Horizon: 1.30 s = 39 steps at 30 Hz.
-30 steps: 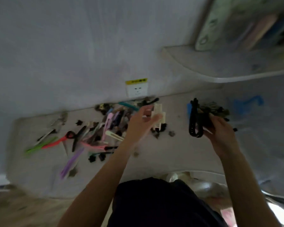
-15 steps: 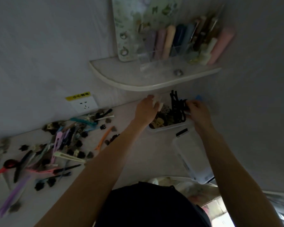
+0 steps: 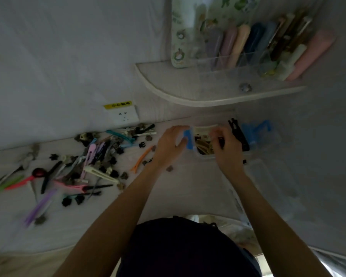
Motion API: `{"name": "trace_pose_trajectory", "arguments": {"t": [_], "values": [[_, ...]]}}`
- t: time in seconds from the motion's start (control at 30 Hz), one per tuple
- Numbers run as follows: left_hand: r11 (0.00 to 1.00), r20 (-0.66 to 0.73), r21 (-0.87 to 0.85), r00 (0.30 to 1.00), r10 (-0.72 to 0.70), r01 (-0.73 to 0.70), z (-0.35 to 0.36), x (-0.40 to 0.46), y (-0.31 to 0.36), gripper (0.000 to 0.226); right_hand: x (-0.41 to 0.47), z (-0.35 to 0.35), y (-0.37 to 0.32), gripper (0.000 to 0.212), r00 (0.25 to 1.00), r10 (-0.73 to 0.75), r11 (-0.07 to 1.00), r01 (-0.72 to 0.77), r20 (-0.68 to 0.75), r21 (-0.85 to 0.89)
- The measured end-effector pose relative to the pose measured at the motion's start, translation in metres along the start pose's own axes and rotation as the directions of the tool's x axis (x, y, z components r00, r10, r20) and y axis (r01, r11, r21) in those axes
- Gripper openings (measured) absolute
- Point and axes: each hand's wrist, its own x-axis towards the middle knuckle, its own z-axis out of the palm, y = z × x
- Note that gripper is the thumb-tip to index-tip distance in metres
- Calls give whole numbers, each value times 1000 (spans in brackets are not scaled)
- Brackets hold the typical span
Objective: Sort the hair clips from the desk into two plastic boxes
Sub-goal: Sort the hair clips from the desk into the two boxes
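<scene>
A clear plastic box (image 3: 205,156) with blue latches stands at the back of the desk, holding cream and brown hair clips. My left hand (image 3: 169,145) grips its left end at the blue latch (image 3: 188,139). My right hand (image 3: 227,151) hovers over the box with fingers bent and blurred near a cream clip (image 3: 203,129). A large black claw clip (image 3: 239,136) leans at the box's right side against that hand; whether the hand holds it is unclear. A second clear box (image 3: 268,184) lies lower right. Several loose hair clips (image 3: 92,164) are scattered to the left.
An orange clip (image 3: 142,159) lies just left of my left wrist. A wall socket (image 3: 125,116) sits behind the pile. Above the box a curved shelf (image 3: 188,96) carries a clear organiser (image 3: 248,47) of tubes and combs. The desk's front edge curves below my arms.
Both hands have carried their clips from the pile over to the box. The white clip has left my left hand, which now grips the box's left end. My right hand has sunk over the box.
</scene>
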Motion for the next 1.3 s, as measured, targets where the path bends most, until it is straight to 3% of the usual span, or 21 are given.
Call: {"name": "trace_pose_trajectory", "arguments": {"t": [0.13,0.3,0.37,0.5,0.6,0.7,0.8,0.9,1.0,1.07,1.13,1.3], "values": [[987,-247,-115,960,-136,110,-54,-46,-36,27,-18,55,-30,17,954,-190,978,206,234,-44],[912,-473,-45,795,-379,408,-129,-124,-102,25,-38,132,-71,25,758,-294,915,400,583,-59],[854,-493,2,743,-452,521,-159,-153,-128,26,-46,165,-86,34,643,-320,868,494,696,-58],[693,-449,229,706,-548,683,-196,-201,-175,54,-61,226,-103,62,414,-308,700,709,857,-91],[616,-394,244,657,-643,749,-209,-229,-203,64,-80,263,-108,63,338,-284,647,758,897,-81],[619,-354,160,630,-691,769,-214,-237,-217,58,-91,287,-111,49,361,-318,665,744,877,-65],[681,-328,85,665,-670,728,-218,-231,-225,42,-88,292,-115,43,423,-339,672,734,840,-99],[707,-300,53,686,-663,706,-222,-219,-230,41,-81,291,-117,42,486,-333,696,705,808,-137],[755,-408,34,699,-588,655,-230,-207,-230,51,-80,295,-120,34,567,-345,727,665,748,-169],[790,-462,-26,693,-553,613,-238,-197,-233,58,-81,297,-122,35,643,-299,727,633,705,-268],[801,-418,3,729,-542,598,-246,-186,-240,64,-83,296,-122,41,706,-216,705,591,675,-393],[786,-282,146,787,-549,601,-251,-173,-254,56,-82,294,-135,26,766,-71,698,496,639,-517]]}}
